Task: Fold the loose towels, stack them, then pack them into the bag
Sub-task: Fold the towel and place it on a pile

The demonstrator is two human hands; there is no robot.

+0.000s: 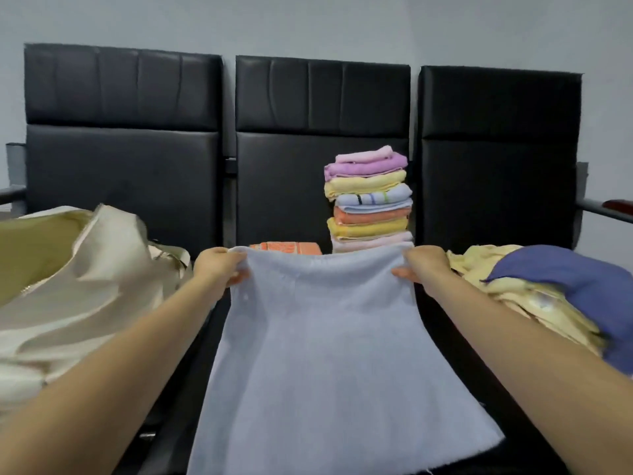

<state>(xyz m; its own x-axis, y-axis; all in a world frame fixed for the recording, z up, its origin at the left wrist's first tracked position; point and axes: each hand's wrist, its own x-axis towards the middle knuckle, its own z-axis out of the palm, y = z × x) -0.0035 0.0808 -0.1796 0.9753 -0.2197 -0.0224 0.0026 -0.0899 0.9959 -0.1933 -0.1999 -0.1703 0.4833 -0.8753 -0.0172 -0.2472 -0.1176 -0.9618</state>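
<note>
A pale blue towel [322, 354] hangs spread out in front of me over the middle seat. My left hand [219, 265] pinches its top left corner and my right hand [421, 265] pinches its top right corner. Behind it rises a tall stack of folded towels [370, 197] in pink, purple, yellow, blue and orange. An orange folded towel [286, 249] lies just left of the stack, mostly hidden by the blue towel. A cream fabric bag [78, 286] lies open on the left seat. Loose yellow towels [534, 303] and a dark blue towel [589, 286] are heaped on the right seat.
Three black padded chairs [123, 149] stand side by side against a grey wall. A metal armrest [606, 210] juts out at the far right, another at the far left.
</note>
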